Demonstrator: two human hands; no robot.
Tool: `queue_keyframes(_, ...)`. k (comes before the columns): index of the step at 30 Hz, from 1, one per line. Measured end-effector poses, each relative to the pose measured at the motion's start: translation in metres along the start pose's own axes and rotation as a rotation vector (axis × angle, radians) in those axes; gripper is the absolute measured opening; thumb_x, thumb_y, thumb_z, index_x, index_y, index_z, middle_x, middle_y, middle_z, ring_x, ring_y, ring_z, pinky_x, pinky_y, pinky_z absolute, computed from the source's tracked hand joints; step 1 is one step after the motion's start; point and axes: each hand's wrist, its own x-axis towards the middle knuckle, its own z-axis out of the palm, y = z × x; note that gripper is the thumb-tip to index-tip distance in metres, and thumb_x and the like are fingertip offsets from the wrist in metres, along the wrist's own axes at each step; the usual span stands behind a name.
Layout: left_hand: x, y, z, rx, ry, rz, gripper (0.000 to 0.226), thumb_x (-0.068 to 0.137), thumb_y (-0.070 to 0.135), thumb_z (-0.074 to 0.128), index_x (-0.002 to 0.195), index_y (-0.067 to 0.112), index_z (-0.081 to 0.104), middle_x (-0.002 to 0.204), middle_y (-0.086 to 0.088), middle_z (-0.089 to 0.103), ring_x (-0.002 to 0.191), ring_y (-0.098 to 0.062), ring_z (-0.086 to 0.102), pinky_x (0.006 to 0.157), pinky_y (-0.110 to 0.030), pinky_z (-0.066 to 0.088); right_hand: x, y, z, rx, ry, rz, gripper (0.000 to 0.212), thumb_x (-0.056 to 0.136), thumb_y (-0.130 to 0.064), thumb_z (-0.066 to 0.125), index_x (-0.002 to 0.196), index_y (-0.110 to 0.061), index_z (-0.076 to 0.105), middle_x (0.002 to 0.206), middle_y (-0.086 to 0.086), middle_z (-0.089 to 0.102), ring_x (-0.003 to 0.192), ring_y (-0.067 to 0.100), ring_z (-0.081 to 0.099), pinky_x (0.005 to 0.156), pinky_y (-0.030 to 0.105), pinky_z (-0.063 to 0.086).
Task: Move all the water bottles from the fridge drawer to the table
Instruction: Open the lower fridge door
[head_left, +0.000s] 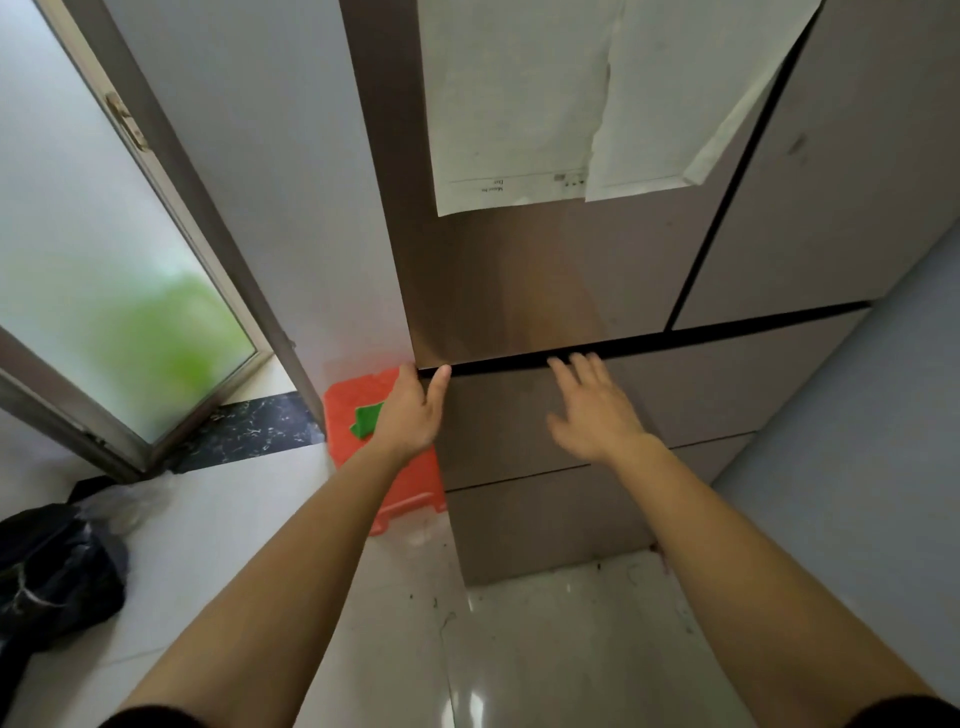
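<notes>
A brown fridge stands in front of me, its upper doors (545, 270) shut. Below them the top drawer front (727, 384) is closed, with a dark gap along its upper edge. My left hand (413, 410) is at the drawer's top left corner, fingertips touching the gap, thumb up. My right hand (592, 402) hovers near the middle of the drawer's top edge, fingers spread, holding nothing. A second drawer front (545, 525) lies lower. No water bottles and no table are in view.
An orange plastic stool (400, 488) with a green item (366, 421) on it stands against the fridge's left side. A black bag (57, 571) lies on the floor at left. A frosted glass door (104, 249) is at left, papers (519, 104) hang on the fridge.
</notes>
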Motion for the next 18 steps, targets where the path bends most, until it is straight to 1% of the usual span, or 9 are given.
queue_keyframes(2, -0.009, 0.002, 0.002, 0.060, 0.036, -0.008, 0.045, 0.100, 0.052, 0.038, 0.114, 0.009, 0.046, 0.110, -0.016, 0.065, 0.099, -0.037, 0.062, 0.081, -0.040, 0.047, -0.003, 0.000, -0.001, 0.059, 0.065, -0.006, 0.057, 0.101, -0.031, 0.039, 0.154, -0.016, 0.024, 0.157, 0.013, 0.025, 0.147, 0.029, 0.013, 0.115, 0.044, 0.030)
queue_keyframes(4, -0.034, 0.006, 0.011, 0.064, 0.081, -0.019, 0.045, 0.098, 0.056, 0.037, 0.109, 0.014, 0.045, 0.097, -0.008, 0.065, 0.086, -0.029, 0.065, 0.075, -0.040, 0.052, -0.015, 0.005, 0.001, 0.100, 0.109, -0.022, 0.047, 0.104, -0.031, 0.033, 0.148, -0.015, 0.035, 0.147, 0.013, 0.035, 0.140, 0.028, 0.020, 0.112, 0.043, 0.033)
queue_keyframes(7, -0.085, 0.011, 0.021, 0.080, 0.131, -0.001, 0.042, 0.096, 0.060, 0.035, 0.103, 0.020, 0.042, 0.086, 0.003, 0.059, 0.077, -0.018, 0.063, 0.068, -0.034, 0.054, -0.048, 0.018, 0.012, 0.125, 0.110, -0.050, 0.049, 0.105, -0.038, 0.029, 0.149, -0.018, 0.032, 0.154, 0.011, 0.027, 0.147, 0.025, 0.010, 0.117, 0.044, 0.029)
queue_keyframes(9, -0.105, 0.009, 0.027, 0.055, 0.122, 0.007, 0.040, 0.096, 0.061, 0.038, 0.111, 0.023, 0.040, 0.093, 0.006, 0.060, 0.084, -0.017, 0.063, 0.075, -0.034, 0.054, -0.070, 0.027, 0.017, 0.139, 0.094, -0.064, 0.052, 0.105, -0.043, 0.027, 0.152, -0.020, 0.029, 0.160, 0.008, 0.020, 0.151, 0.022, 0.002, 0.121, 0.045, 0.022)
queue_keyframes(11, -0.125, 0.015, 0.028, -0.067, 0.073, -0.019, 0.043, 0.095, 0.065, 0.037, 0.117, 0.028, 0.039, 0.102, 0.008, 0.060, 0.095, -0.018, 0.063, 0.088, -0.039, 0.053, -0.088, 0.036, 0.019, 0.152, 0.105, -0.076, 0.054, 0.105, -0.046, 0.024, 0.153, -0.020, 0.029, 0.162, 0.006, 0.019, 0.152, 0.020, 0.000, 0.122, 0.046, 0.020)
queue_keyframes(12, -0.136, 0.022, 0.030, -0.207, 0.054, -0.058, 0.045, 0.096, 0.065, 0.033, 0.117, 0.027, 0.044, 0.104, 0.009, 0.061, 0.100, -0.018, 0.062, 0.093, -0.041, 0.052, -0.098, 0.042, 0.019, 0.156, 0.114, -0.087, 0.055, 0.105, -0.048, 0.023, 0.152, -0.021, 0.030, 0.162, 0.006, 0.019, 0.152, 0.019, 0.000, 0.122, 0.046, 0.020)
queue_keyframes(14, -0.161, 0.042, 0.035, -0.536, 0.038, -0.200, 0.055, 0.099, 0.064, 0.024, 0.107, 0.021, 0.059, 0.103, 0.003, 0.067, 0.102, -0.019, 0.064, 0.091, -0.039, 0.052, -0.119, 0.054, 0.021, 0.183, 0.136, -0.106, 0.057, 0.104, -0.050, 0.022, 0.151, -0.021, 0.034, 0.161, 0.005, 0.023, 0.153, 0.018, 0.001, 0.121, 0.045, 0.021)
queue_keyframes(15, -0.173, 0.051, 0.039, -0.638, 0.031, -0.280, 0.059, 0.099, 0.064, 0.023, 0.103, 0.020, 0.063, 0.101, -0.001, 0.069, 0.101, -0.021, 0.065, 0.089, -0.039, 0.051, -0.131, 0.060, 0.022, 0.212, 0.150, -0.109, 0.058, 0.103, -0.052, 0.021, 0.149, -0.020, 0.037, 0.160, 0.005, 0.025, 0.153, 0.017, 0.001, 0.121, 0.045, 0.021)
queue_keyframes(18, -0.199, 0.062, 0.051, -0.625, -0.057, -0.370, 0.068, 0.095, 0.070, 0.028, 0.103, 0.015, 0.067, 0.104, -0.004, 0.071, 0.100, -0.022, 0.064, 0.099, -0.046, 0.048, -0.172, 0.076, 0.021, 0.306, 0.175, -0.081, 0.071, 0.098, -0.063, 0.016, 0.146, -0.018, 0.042, 0.159, 0.003, 0.028, 0.153, 0.014, 0.002, 0.120, 0.045, 0.023)
